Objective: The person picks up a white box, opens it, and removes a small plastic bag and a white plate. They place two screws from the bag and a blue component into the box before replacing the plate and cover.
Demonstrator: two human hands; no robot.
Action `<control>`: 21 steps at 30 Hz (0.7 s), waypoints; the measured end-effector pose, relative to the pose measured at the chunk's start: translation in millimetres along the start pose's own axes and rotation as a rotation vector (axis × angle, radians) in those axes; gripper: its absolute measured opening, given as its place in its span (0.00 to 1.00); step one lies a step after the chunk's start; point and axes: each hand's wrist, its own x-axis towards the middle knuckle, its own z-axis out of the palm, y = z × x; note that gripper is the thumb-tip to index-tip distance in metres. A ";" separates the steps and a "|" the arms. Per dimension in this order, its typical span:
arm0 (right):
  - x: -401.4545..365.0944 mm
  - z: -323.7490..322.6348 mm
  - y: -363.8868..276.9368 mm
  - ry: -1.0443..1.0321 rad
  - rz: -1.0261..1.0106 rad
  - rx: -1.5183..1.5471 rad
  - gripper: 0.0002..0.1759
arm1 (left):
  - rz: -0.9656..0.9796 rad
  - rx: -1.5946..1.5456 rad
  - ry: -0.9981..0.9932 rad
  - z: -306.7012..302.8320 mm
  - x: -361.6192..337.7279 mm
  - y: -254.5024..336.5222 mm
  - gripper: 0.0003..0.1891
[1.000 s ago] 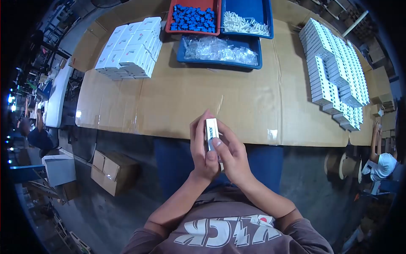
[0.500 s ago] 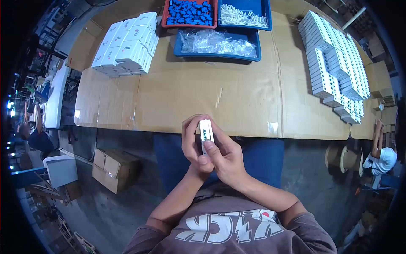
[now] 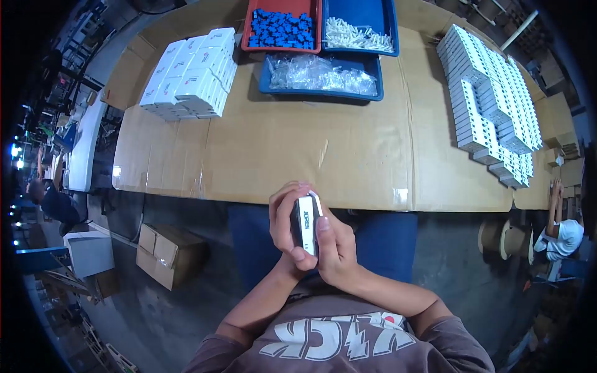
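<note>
So both hands are cupping a small white box with dark lettering and a dark side [image 3: 307,225], right at the near edge of the cardboard-covered tabletop [image 3: 261,149]. The left hand [image 3: 288,224] is curling its fingers around one side, thumb near the bottom end, and the right hand [image 3: 336,245] is closing in from the other side with its thumb pressing along the box. Neither hand is opening wide; they're both wrapping it pretty snugly, and the lettered face is pointing up at the camera.

Further back, a red plastic tray of small blue parts [image 3: 283,28] is sitting beside a blue plastic tray of small white pieces [image 3: 359,34], and a second blue tray holding clear plastic bags [image 3: 321,76] is lying just in front of them. A stack of white boxes [image 3: 191,74] is standing on the left, and a bigger stepped stack of narrow white boxes [image 3: 491,109] is filling the right side.
</note>
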 end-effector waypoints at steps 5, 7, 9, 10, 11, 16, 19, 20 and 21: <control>2.3 -2.2 3.4 -0.005 0.020 0.033 0.31 | -0.012 -0.026 0.009 4.6 -4.3 -6.6 0.53; 7.1 -4.1 7.8 -0.007 0.040 0.061 0.32 | -0.035 0.027 0.002 6.0 -0.4 -11.3 0.53; 15.4 -14.9 14.5 -0.036 -0.029 0.054 0.33 | -0.075 -0.087 -0.103 4.9 3.6 -11.5 0.56; 20.1 -20.1 16.8 -0.049 -0.060 0.051 0.34 | -0.071 -0.103 -0.159 4.4 4.9 -13.2 0.57; 22.7 -22.8 12.4 -0.025 -0.091 0.011 0.36 | -0.061 -0.053 -0.201 2.5 3.1 -18.9 0.58; 29.7 -54.4 -0.2 -0.126 -0.025 -0.303 0.35 | -0.544 -0.480 -0.175 8.7 1.1 -1.0 0.55; 38.1 -60.0 7.4 -0.103 -0.263 -0.540 0.46 | -0.847 -0.737 -0.120 5.4 11.1 10.8 0.46; 41.3 -61.5 5.5 -0.153 -0.343 -0.607 0.46 | -0.936 -0.792 -0.151 4.3 13.6 13.9 0.44; 45.0 -62.8 1.9 -0.203 -0.419 -0.674 0.46 | -1.028 -0.847 -0.184 3.3 14.9 16.9 0.42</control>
